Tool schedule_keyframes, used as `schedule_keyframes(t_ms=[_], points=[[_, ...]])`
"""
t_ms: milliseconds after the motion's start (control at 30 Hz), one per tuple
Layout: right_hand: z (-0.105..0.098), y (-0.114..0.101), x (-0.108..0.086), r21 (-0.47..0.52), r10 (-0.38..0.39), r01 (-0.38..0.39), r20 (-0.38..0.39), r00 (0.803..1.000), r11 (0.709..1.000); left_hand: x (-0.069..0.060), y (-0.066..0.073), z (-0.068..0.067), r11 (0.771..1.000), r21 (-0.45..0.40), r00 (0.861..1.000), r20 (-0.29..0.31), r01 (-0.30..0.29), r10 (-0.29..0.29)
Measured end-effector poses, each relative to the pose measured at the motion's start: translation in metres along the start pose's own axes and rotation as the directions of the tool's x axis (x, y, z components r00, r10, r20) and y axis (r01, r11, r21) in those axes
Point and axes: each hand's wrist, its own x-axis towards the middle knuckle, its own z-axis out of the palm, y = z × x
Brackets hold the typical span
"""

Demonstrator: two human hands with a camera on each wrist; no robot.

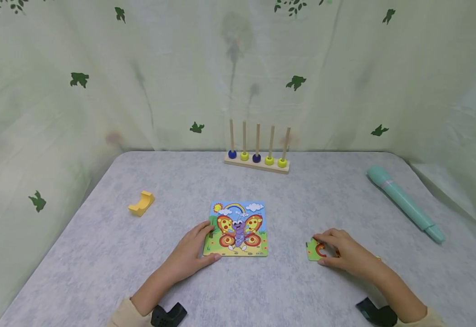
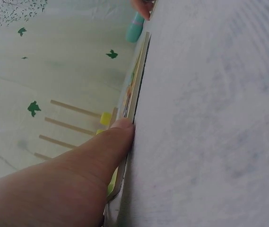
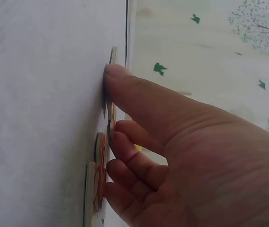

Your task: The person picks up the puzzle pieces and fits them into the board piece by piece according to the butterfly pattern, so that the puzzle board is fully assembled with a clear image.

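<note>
A square butterfly puzzle (image 1: pixel 242 227) lies in the middle of the table. My left hand (image 1: pixel 189 249) holds its lower left corner, fingers at the left side and thumb at the near edge. In the left wrist view the thumb (image 2: pixel 110 146) presses the board's thin edge. To the right, my right hand (image 1: pixel 350 255) pinches a green and red puzzle piece (image 1: pixel 312 251) between thumb and fingers, close to the tabletop. Under the other fingers, the right wrist view shows further puzzle pieces (image 3: pixel 92 189), mostly hidden by the hand in the head view.
At the back stands a wooden peg rack (image 1: pixel 258 166) with blue and yellow beads. A yellow curved block (image 1: pixel 141 203) lies on the left. A teal microphone-shaped toy (image 1: pixel 405 202) lies on the right. A leaf-patterned curtain (image 1: pixel 172 81) hangs behind the table (image 1: pixel 172 177).
</note>
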Motion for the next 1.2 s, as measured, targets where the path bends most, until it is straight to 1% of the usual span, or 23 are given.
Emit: schedule_keyframes(t_ms=[233,333,433,500,600,700,800,900,1033,1100,1200], points=[[0.005,0.000,0.000,-0.025,-0.001,0.000,-0.037,0.999,1.000,0.000,-0.003,-0.002,1.000,-0.019,1.000,0.009,-0.012,0.012],[0.006,-0.001,0.000,-0.019,0.008,-0.010,-0.060,0.998,1.000,0.000,-0.005,-0.004,0.999,-0.041,1.000,0.013,-0.027,0.027],[0.006,-0.004,0.001,0.013,0.024,-0.023,-0.078,0.997,1.000,-0.001,-0.007,-0.007,0.997,-0.064,0.999,0.025,-0.039,0.041],[0.005,-0.007,0.001,0.045,0.017,-0.013,-0.098,0.995,0.999,-0.002,-0.008,-0.008,0.997,-0.072,0.998,0.036,-0.039,0.042],[0.004,-0.015,0.003,0.065,-0.026,0.037,-0.157,0.987,0.997,-0.002,-0.009,-0.008,0.997,-0.068,0.998,0.043,-0.040,0.043],[0.004,-0.029,0.007,0.076,-0.071,0.090,-0.219,0.973,0.993,-0.001,-0.009,-0.007,0.997,-0.066,0.998,0.040,-0.037,0.040],[0.006,-0.050,0.014,0.124,-0.070,0.103,-0.244,0.967,0.987,-0.002,-0.009,-0.005,0.997,-0.060,0.999,0.031,-0.040,0.042],[0.011,-0.072,0.027,0.169,-0.075,0.118,-0.244,0.967,0.978,-0.002,-0.009,-0.005,0.998,-0.044,0.999,0.019,-0.050,0.051],[0.023,-0.099,0.048,0.194,-0.118,0.167,-0.243,0.963,0.967,-0.002,-0.009,-0.005,0.998,-0.023,0.998,-0.001,-0.064,0.064],[0.031,-0.109,0.058,0.203,-0.131,0.180,-0.235,0.963,0.963,-0.002,-0.009,-0.005,0.997,-0.013,0.997,-0.011,-0.074,0.074],[0.043,-0.119,0.076,0.205,-0.136,0.178,-0.205,0.969,0.962,-0.002,-0.009,-0.005,0.996,-0.003,0.996,-0.025,-0.087,0.086]])
